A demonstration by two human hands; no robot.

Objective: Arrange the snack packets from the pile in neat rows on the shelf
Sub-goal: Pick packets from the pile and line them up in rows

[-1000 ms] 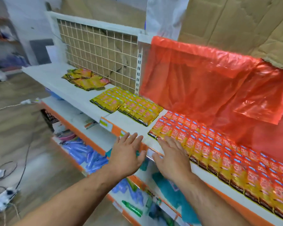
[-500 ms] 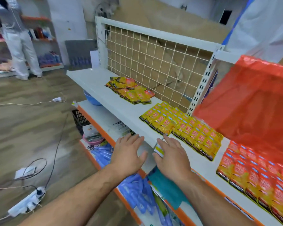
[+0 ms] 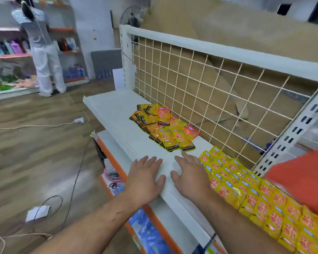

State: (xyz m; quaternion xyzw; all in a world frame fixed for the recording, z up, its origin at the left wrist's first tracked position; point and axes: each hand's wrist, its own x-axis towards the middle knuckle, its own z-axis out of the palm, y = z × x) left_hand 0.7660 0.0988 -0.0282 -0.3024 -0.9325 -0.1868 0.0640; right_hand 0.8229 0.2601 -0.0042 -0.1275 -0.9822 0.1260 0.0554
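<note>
Snack packets [image 3: 163, 125] sit piled beyond 2 flat, empty hands: left hand [image 3: 145, 178], right hand [image 3: 190, 176], fingers spread over the shelf [image 3: 110, 110]. Packet print is blurred.

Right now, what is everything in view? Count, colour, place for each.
shelf: one, white, orange-edged tier below.
wire grid: one, cream, behind the shelf.
pile of snack packets: one heap, yellow and orange, on the shelf by the grid.
rows of snack packets: many, yellow, shelf's right part.
plastic sheet: one, red-orange, right edge.
other person: one, white trousers, far left.
cables: several, pale and dark, wooden floor.
left hand: one, fingers straight, over the shelf front.
right hand: one, fingers straight, beside the rows.
</note>
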